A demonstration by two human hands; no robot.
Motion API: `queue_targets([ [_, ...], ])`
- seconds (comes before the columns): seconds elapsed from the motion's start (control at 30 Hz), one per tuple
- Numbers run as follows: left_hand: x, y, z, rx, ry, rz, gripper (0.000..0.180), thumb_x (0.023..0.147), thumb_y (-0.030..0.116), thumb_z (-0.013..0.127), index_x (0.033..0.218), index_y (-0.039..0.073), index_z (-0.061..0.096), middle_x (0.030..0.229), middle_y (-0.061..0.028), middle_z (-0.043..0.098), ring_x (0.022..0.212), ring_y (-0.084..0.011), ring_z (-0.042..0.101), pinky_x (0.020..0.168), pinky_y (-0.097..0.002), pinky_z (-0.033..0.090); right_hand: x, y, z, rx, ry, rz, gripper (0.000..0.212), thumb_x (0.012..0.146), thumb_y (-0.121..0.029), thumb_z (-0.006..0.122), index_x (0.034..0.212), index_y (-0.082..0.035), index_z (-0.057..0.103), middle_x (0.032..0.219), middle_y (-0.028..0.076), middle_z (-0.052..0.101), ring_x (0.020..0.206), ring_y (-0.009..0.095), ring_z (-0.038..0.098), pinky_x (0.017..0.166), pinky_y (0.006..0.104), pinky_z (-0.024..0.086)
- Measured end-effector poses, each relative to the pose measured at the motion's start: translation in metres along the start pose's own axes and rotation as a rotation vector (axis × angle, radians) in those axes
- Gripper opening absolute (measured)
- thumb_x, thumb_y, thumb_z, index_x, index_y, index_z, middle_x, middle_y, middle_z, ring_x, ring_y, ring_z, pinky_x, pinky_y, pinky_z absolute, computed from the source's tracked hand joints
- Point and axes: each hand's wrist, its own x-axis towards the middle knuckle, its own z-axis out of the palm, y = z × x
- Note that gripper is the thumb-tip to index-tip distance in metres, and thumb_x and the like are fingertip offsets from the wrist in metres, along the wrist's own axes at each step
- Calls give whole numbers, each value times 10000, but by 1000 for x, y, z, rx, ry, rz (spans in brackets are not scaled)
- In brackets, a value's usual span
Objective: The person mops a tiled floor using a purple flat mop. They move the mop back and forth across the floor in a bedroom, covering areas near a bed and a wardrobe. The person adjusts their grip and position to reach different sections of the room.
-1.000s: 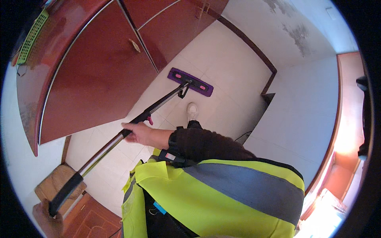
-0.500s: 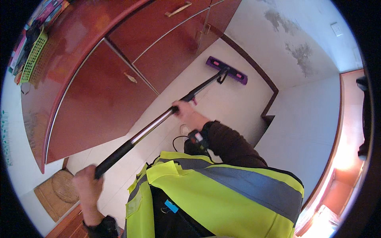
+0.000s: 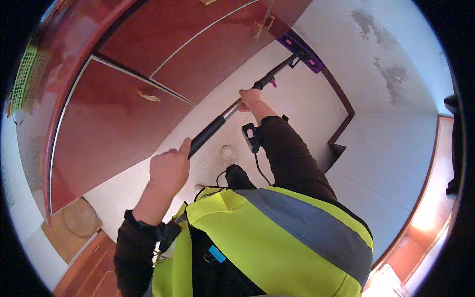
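You hold the flat mop (image 3: 257, 89) two-handed, which lets you steer its long handle and press it to the floor (image 3: 307, 114). Your left hand (image 3: 169, 168) is closed around the black grip at the handle's near end, thumb raised along it. Your right hand (image 3: 250, 98) is wrapped around the shaft farther along, where the metal tube meets the dark upper section, arm stretched out ahead of you.

The purple mop head (image 3: 301, 47) lies flat on the white tiled floor well ahead of both hands, right at the foot of the red-brown wardrobe (image 3: 148, 64) and next to the dark skirting board (image 3: 341, 99) by the wall. The handle slopes from your left hand down and forward, so the reach probably comes from the extended right arm. A small device (image 3: 251, 136) is strapped at your right wrist, and you wear a yellow reflective vest (image 3: 277, 237).
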Motion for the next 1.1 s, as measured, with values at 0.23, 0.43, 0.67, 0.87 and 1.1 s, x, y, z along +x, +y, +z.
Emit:
queue_targets([
  [0.23,-83,-43,24,-54,-11,-83,523,724,189,620,1219,136,462,648,-93,583,576,-266,607,514,-378,484,26,65,25,-125,108,-87,420,821,-453,518,845,-34,540,824,117,576,633,242,568,492,419,541],
  [0.43,-144,-76,47,-51,-47,-69,536,708,184,634,1219,138,475,639,-94,581,547,-273,595,505,-383,477,-6,109,84,-31,-16,73,439,843,-471,441,933,-50,527,817,117,592,659,270,600,524,441,526],
  [0.67,-215,-106,10,-38,-201,-193,517,696,171,630,1195,145,494,649,-117,587,571,-307,590,527,-402,467,-82,129,138,-261,-434,137,569,842,-530,411,1133,-44,462,798,171,592,629,270,622,509,387,523],
  [0.87,-239,-54,-149,-159,-314,-488,417,627,102,679,1034,102,588,653,-135,592,605,-336,596,561,-414,464,-159,69,89,-238,-941,261,837,774,-631,488,1343,-64,254,888,243,562,748,279,618,625,358,532],
  [1.1,-136,88,-295,327,26,-282,355,619,1,609,971,49,610,687,-153,594,636,-351,566,609,-417,431,-136,-10,-73,942,-908,341,257,791,-302,676,837,-85,546,849,49,573,805,146,567,759,269,479],
])
